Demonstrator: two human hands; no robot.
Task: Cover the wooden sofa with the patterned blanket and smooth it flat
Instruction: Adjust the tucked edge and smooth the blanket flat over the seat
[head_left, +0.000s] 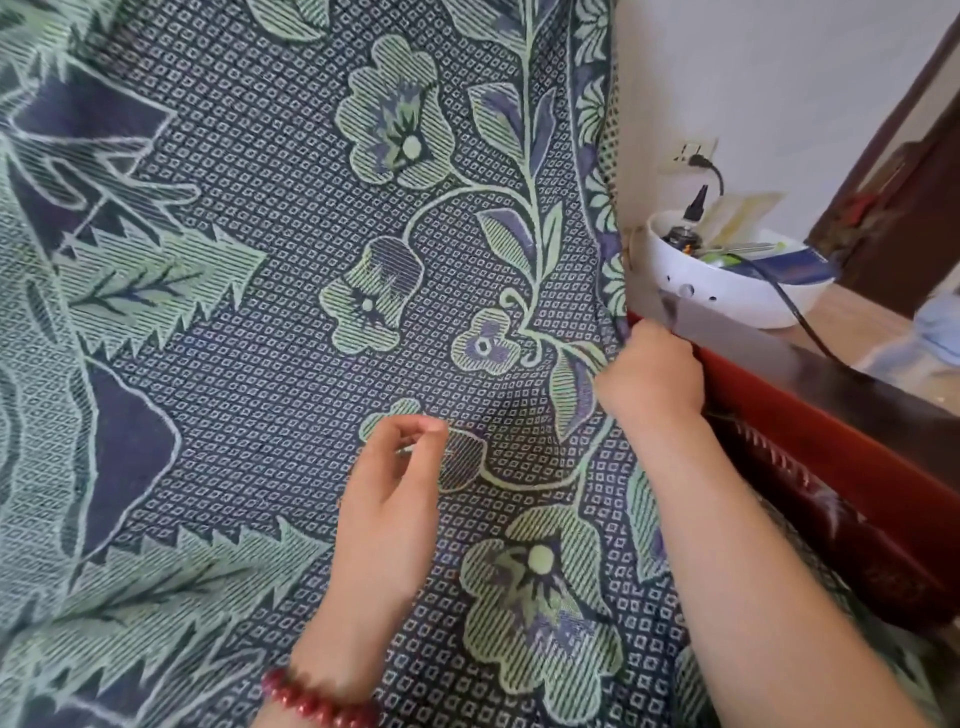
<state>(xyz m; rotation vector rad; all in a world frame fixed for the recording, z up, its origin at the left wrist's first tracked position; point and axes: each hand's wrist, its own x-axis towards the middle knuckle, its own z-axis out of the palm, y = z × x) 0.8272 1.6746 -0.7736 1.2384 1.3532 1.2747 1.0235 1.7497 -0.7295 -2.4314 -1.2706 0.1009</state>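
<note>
The patterned blanket (270, 332), dark blue with pale green flowers and leaves, fills most of the view and lies over the sofa's seat and back. The sofa's red-brown wooden armrest (831, 467) shows bare at the right. My right hand (649, 374) grips the blanket's right edge where it meets the armrest. My left hand (389, 499), with a red bead bracelet on its wrist, hovers over the blanket with fingers loosely curled and holds nothing that I can see.
Beyond the armrest stands a side table (883, 343) with a white bowl (727, 291) of small items and a black cable running to a wall socket (691, 153). A dark wooden door frame (893, 156) is at the far right.
</note>
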